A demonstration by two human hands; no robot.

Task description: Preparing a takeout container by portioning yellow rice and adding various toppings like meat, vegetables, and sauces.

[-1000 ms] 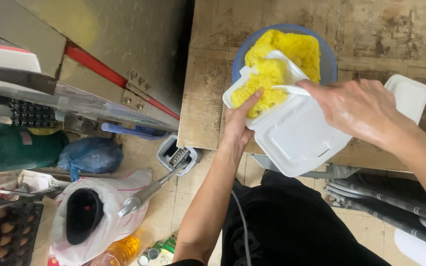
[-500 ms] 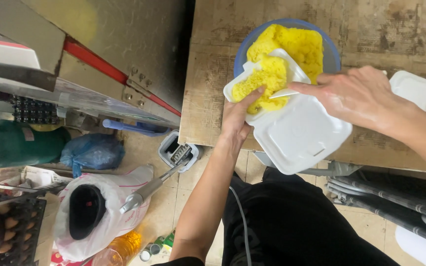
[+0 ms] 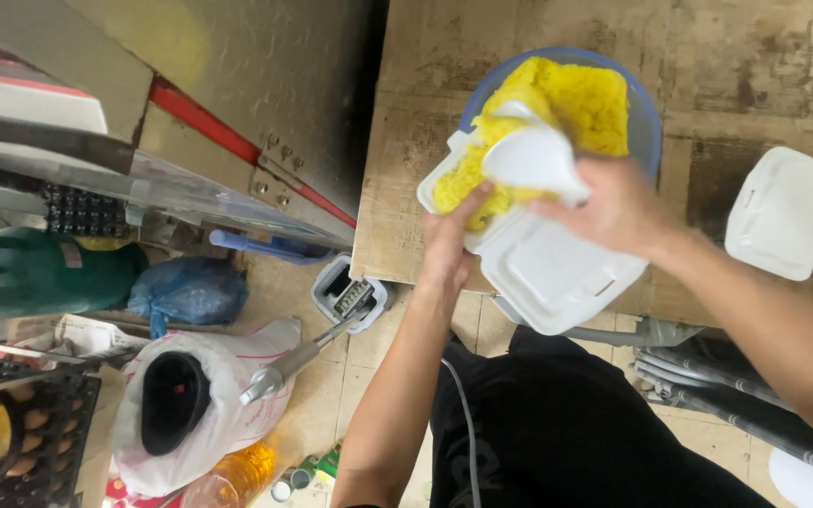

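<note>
Left hand [image 3: 449,235]: closed grip on the near edge of the open white foam box [image 3: 529,235], thumb up by the rice, holding it out past the table's front edge.
Right hand [image 3: 618,207]: closed grip around the handle of a white plastic scoop [image 3: 531,158], its bowl turned over the box's filled half.
Foam box: hinged open; the half at 11 o'clock carried yellow rice [image 3: 463,179], the lid half at 5 o'clock was bare.
Blue bowl [image 3: 649,122]: sat on the table at 12 o'clock from the box, touching or just behind it, heaped with the same yellow rice [image 3: 581,99].
Done so far: the box's tray half looked largely filled, with rice up to the rim.
Left, by my judgement: perhaps a little more rice or a levelling, then the lid folded down; the box was not yet shut.
Second foam box [image 3: 783,212]: lay closed on the table [image 3: 406,188] at 3 o'clock, well apart from the hands.
Floor at 8 o'clock: a white bag [image 3: 237,414] with a black thing inside, a blue bag [image 3: 190,292], bottles.
</note>
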